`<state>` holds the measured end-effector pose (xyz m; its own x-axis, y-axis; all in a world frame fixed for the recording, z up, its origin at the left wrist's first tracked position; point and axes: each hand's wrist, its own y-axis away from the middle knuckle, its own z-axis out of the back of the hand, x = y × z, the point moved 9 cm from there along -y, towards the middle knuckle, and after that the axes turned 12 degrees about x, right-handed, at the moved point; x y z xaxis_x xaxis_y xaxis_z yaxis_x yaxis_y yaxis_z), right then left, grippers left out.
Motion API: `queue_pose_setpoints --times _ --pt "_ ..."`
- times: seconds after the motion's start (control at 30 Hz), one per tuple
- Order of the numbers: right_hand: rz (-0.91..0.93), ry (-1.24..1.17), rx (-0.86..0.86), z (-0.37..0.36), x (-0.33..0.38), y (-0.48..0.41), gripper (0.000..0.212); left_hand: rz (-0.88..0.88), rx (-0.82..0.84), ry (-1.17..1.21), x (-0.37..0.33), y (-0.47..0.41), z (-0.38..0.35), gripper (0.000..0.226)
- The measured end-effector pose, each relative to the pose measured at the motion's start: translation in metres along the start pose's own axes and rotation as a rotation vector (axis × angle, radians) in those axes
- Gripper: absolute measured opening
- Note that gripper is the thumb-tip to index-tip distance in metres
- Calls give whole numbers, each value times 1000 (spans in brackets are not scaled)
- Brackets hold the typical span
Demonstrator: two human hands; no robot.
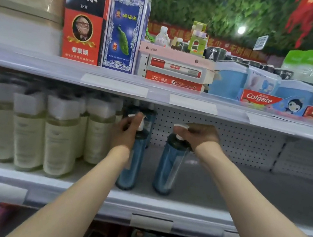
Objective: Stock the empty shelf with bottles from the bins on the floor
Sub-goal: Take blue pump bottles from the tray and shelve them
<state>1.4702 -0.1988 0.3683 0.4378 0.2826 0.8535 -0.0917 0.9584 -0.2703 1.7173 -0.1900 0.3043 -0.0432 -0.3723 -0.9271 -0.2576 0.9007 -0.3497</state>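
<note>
Gripping tall blue plastic pump bottles point(129, 167) by their tops, one each in curled left hand point(126, 132) and right hand point(198, 135). Risks tipping one into the pale cream bottles point(60, 140) at left if released tilted.

At the centre of the frame the two blue bottles point(130, 165) are translucent, glossy plastic, with opaque white plastic pumps point(181, 125). The pale bottles point(60, 140) at left look like smooth plastic too; what the matt white covers on their tops are made of cannot be told. The shelf point(242, 193) is matt grey, and its back panel point(239, 143) is perforated, white and metal-like. The price strip point(56, 69) is clear, shiny plastic over paper labels point(193, 103). The boxes point(82, 24) at upper left and the Colgate cartons point(259, 97) at right are glossy printed card.
</note>
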Motion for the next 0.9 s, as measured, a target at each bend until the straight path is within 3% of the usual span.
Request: queue_pose_setpoints --times 0.17,0.3,0.47,0.53,0.7,0.9 --pt "39 44 69 -11 -9 -14 21 -10 102 -83 -3 -6 -3 22" --pt "94 -7 122 -21 -13 -17 47 -35 265 -100 1 -4 -6 8" --pt "136 -41 132 -34 -24 -9 29 -5 477 -97 15 -2 -4 30" --pt "154 7 121 -41 -31 -6 35 -13 527 -121 17 -2 -2 41" --pt "134 -75 66 -41 -45 -4 58 -121 506 -163 8 -4 3 55" --pt "118 -540 272 -64 -60 -8 47 -152 451 -198 7 -14 -2 54"
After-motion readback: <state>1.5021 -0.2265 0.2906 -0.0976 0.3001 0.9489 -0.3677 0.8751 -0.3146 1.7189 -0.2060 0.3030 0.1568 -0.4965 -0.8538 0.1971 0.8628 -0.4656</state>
